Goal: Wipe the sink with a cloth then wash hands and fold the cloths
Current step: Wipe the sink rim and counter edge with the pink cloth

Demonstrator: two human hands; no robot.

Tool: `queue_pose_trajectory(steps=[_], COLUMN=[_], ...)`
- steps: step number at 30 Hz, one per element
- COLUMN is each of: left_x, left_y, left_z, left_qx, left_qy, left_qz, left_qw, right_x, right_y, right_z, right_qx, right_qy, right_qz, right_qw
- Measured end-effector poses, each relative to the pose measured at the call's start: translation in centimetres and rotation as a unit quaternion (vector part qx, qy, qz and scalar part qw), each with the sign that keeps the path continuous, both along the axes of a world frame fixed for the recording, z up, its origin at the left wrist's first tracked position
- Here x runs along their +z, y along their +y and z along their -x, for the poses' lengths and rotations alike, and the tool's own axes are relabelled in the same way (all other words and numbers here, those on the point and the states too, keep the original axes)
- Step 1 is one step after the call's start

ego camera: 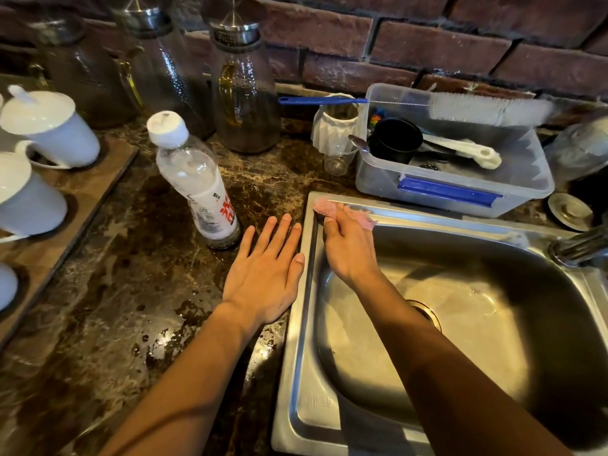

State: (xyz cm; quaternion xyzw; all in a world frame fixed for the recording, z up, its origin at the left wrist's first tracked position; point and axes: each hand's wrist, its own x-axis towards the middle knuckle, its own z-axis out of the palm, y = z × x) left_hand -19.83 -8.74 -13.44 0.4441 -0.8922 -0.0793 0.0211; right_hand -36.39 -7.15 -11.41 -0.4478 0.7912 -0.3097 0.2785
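Observation:
A stainless steel sink point(302, 324) fills the right half of the view, its drain point(427, 312) partly hidden by my right forearm. My right hand point(348, 248) presses a pink cloth point(325, 207) onto the sink's far left rim corner, fingers closed over it. My left hand point(266, 274) lies flat, fingers spread, on the dark marble counter point(131, 291) just left of the sink's edge. It holds nothing.
A plastic bottle point(197, 182) stands just beyond my left hand. Behind the sink sit a clear tub point(460, 189) of utensils with a bottle brush point(427, 105), a small cup point(337, 161), glass jugs point(245, 93) and white lidded mugs point(49, 126). The tap base point(575, 246) is at right.

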Motion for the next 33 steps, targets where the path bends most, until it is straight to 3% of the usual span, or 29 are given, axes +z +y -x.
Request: queue_pose_trajectory(steps=[7,16,22,33], left_x=[0.0,0.8,1.0,1.1], left_y=[0.1,0.6,1.0,1.4], left_z=[-0.1,-0.9,-2.8,-3.5], left_qx=[0.001,-0.006,-0.020,-0.021], left_qy=[0.004,0.016,0.016,0.018], left_qz=[0.006,-0.013,-0.019,-0.034], left_qw=[1.000,1.000,0.999,0.999], right_x=[0.4,1.5,2.1,1.3], right_y=[0.6,1.6,2.9,5.2], right_z=[-0.5,0.9,0.8,0.0], right_qx=[0.085,0.097,0.097,0.159], right_qy=[0.061,-0.013,-0.060,-0.023], right_qz=[-0.018,-0.051,-0.018,0.020], right_qw=[0.994,0.994,0.993,0.987])
